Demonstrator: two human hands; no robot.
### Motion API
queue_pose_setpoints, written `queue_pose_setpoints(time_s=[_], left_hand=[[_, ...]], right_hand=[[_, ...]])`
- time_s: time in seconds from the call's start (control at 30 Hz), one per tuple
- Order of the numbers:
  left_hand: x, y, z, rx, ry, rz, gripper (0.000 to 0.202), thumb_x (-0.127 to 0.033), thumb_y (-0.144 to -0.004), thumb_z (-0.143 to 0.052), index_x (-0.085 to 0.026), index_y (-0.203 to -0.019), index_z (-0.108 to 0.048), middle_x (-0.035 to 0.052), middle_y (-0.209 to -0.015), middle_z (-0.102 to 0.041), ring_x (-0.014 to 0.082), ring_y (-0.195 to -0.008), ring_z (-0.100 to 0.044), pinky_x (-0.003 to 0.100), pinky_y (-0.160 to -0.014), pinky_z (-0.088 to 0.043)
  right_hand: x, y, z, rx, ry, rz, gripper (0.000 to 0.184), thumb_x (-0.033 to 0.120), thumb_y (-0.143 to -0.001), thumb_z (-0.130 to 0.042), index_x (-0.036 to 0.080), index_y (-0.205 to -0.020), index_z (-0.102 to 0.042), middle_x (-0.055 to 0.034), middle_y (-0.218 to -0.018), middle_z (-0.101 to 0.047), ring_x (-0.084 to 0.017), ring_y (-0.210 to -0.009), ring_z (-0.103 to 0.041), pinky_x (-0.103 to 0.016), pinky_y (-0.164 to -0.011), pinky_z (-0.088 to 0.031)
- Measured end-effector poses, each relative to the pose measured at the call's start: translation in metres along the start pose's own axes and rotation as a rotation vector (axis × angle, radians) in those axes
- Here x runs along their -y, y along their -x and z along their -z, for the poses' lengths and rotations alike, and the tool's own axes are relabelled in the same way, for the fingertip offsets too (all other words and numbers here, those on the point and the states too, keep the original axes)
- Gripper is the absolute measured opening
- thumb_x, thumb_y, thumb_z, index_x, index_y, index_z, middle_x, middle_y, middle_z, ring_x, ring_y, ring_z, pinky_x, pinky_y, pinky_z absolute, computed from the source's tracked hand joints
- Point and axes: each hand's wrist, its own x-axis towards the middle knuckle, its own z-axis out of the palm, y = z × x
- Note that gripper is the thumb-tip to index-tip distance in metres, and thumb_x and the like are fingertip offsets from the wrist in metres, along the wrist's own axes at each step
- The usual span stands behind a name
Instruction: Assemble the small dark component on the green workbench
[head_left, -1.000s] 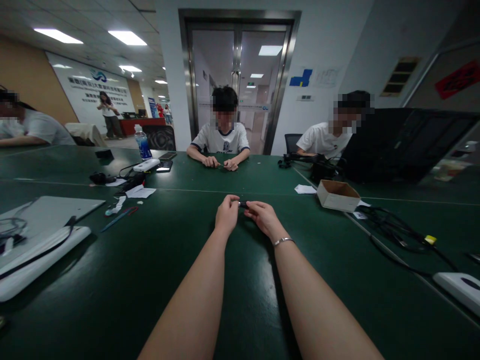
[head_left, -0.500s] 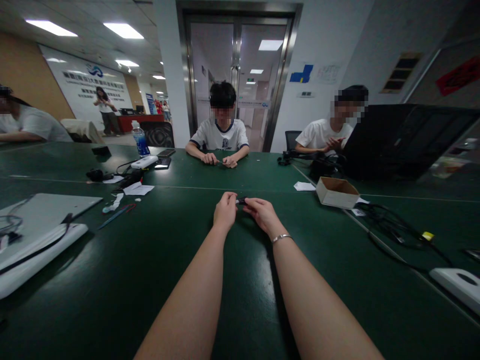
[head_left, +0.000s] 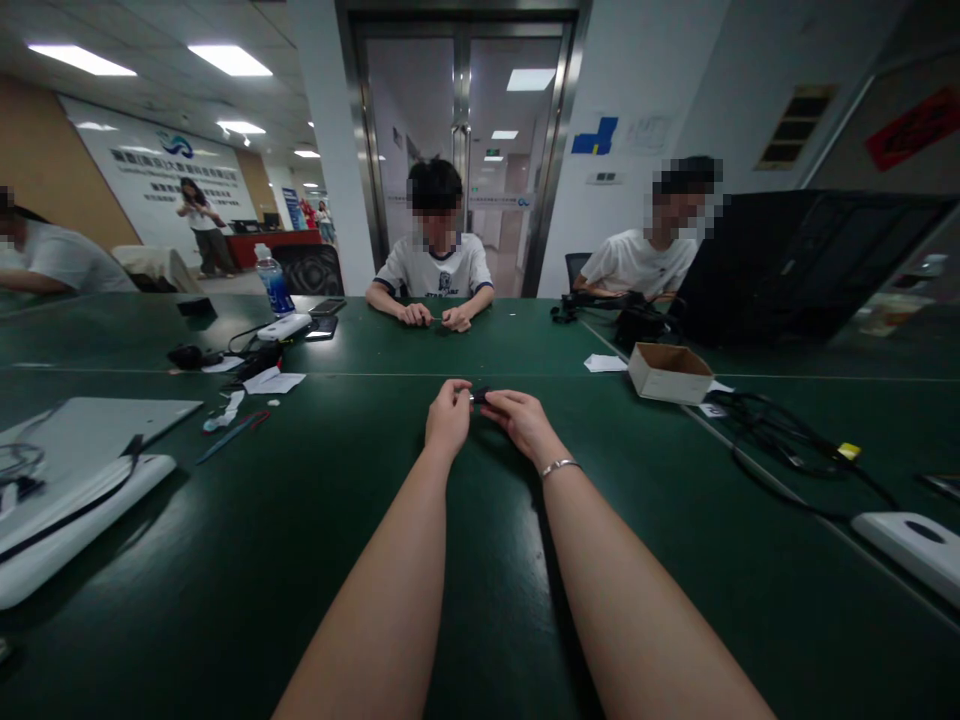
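A small dark object with a silvery end spans the gap between my hands, just above the green table. My left hand is closed at its left, silvery end, thumb and fingers pinched together. From the right, my right hand pinches the dark part between thumb and fingers. A metal bracelet is round my right wrist. The object is too small and too covered by fingertips for me to tell its exact kind.
Left lie a laptop, a white case-like thing, tweezers-like tool and paper. Right are an open cardboard box, black cables and a white device. A co-worker sits opposite; another sits beside a large black case.
The view has shifted slightly. My hands stay almost in place, both still on the small dark object, which sits at a slightly different angle. The right-hand co-worker's raised hands have gone down.
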Motion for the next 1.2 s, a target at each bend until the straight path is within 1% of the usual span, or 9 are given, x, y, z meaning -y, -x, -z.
queue_pose_setpoints(time_s=[0.23, 0.37, 0.43, 0.53, 0.7, 0.87, 0.97, 1.1, 1.2], left_hand=[[-0.003, 0.003, 0.001, -0.013, -0.011, -0.019, 0.026, -0.041, -0.093, -0.043, -0.022, -0.103, -0.059, -0.0022, -0.062, -0.056, 0.0132, -0.055, -0.053, 0.022, -0.052, -0.036], [-0.003, 0.002, 0.001, -0.008, 0.041, 0.019, 0.024, -0.029, -0.089, -0.043, -0.023, -0.108, -0.057, -0.0028, -0.064, -0.058, 0.0129, -0.054, -0.054, 0.023, -0.052, -0.038], [-0.002, 0.002, 0.001, 0.004, 0.056, 0.034, 0.024, -0.023, -0.086, -0.043, -0.023, -0.106, -0.057, -0.0033, -0.064, -0.059, 0.0126, -0.053, -0.054, 0.023, -0.052, -0.039], [-0.002, 0.002, 0.0, 0.012, 0.073, 0.035, 0.02, -0.022, -0.084, -0.043, -0.022, -0.098, -0.057, -0.0034, -0.061, -0.059, 0.0125, -0.052, -0.055, 0.022, -0.051, -0.04], [-0.004, 0.003, -0.002, 0.01, 0.123, 0.023, 0.015, -0.031, -0.087, -0.047, -0.02, -0.091, -0.057, -0.0018, -0.061, -0.06, 0.0127, -0.054, -0.058, 0.022, -0.052, -0.042], [-0.01, 0.008, 0.0, 0.025, 0.122, 0.039, 0.019, -0.035, -0.089, -0.048, -0.019, -0.085, -0.057, -0.0009, -0.058, -0.06, 0.0128, -0.052, -0.058, 0.022, -0.053, -0.043], [-0.015, 0.011, 0.004, 0.002, 0.03, 0.038, 0.026, -0.039, -0.091, -0.047, -0.018, -0.08, -0.057, -0.0004, -0.058, -0.061, 0.0123, -0.051, -0.057, 0.022, -0.054, -0.042], [-0.021, 0.015, 0.007, -0.034, -0.089, 0.05, 0.042, -0.052, -0.092, -0.043, -0.019, -0.071, -0.057, 0.0008, -0.057, -0.06, 0.0136, -0.052, -0.057, 0.024, -0.056, -0.041], [-0.022, 0.016, 0.006, -0.027, -0.105, 0.067, 0.046, -0.056, -0.092, -0.041, -0.019, -0.073, -0.059, 0.002, -0.06, -0.061, 0.0147, -0.054, -0.058, 0.025, -0.056, -0.041]], right_hand=[[0.001, 0.001, -0.001, 0.004, -0.018, -0.017, 0.02, 0.012, -0.057, -0.089, 0.012, -0.064, -0.07, -0.0056, -0.074, -0.071, -0.015, -0.073, -0.067, -0.023, -0.068, -0.06], [0.0, 0.0, 0.0, -0.007, -0.007, -0.01, 0.02, 0.013, -0.059, -0.088, 0.012, -0.064, -0.069, -0.0059, -0.072, -0.07, -0.015, -0.069, -0.067, -0.025, -0.07, -0.06], [0.0, -0.001, 0.001, -0.015, -0.006, -0.005, 0.02, 0.014, -0.058, -0.089, 0.011, -0.064, -0.07, -0.0062, -0.072, -0.07, -0.016, -0.069, -0.067, -0.026, -0.07, -0.059], [-0.001, -0.002, 0.002, -0.025, -0.013, -0.004, 0.022, 0.016, -0.057, -0.089, 0.011, -0.064, -0.07, -0.0062, -0.073, -0.07, -0.016, -0.069, -0.067, -0.027, -0.07, -0.059], [-0.003, -0.004, 0.005, -0.005, -0.004, 0.002, 0.023, 0.017, -0.059, -0.088, 0.013, -0.069, -0.068, -0.0054, -0.074, -0.069, -0.016, -0.069, -0.067, -0.029, -0.072, -0.059], [-0.002, -0.003, 0.005, -0.048, -0.038, 0.002, 0.03, 0.009, -0.062, -0.084, 0.017, -0.084, -0.065, -0.0029, -0.074, -0.07, -0.017, -0.064, -0.067, -0.03, -0.067, -0.06], [0.001, -0.001, 0.004, -0.02, -0.018, -0.025, 0.026, 0.008, -0.067, -0.081, 0.014, -0.089, -0.068, -0.006, -0.078, -0.072, -0.016, -0.064, -0.068, -0.027, -0.065, -0.059], [0.002, 0.0, 0.003, 0.019, 0.007, -0.048, 0.018, 0.009, -0.07, -0.079, 0.012, -0.086, -0.071, -0.0095, -0.084, -0.073, -0.016, -0.067, -0.068, -0.027, -0.069, -0.059], [0.001, -0.001, 0.003, 0.013, -0.004, -0.038, 0.017, 0.009, -0.07, -0.08, 0.012, -0.084, -0.072, -0.0089, -0.083, -0.072, -0.016, -0.067, -0.068, -0.029, -0.071, -0.059]])
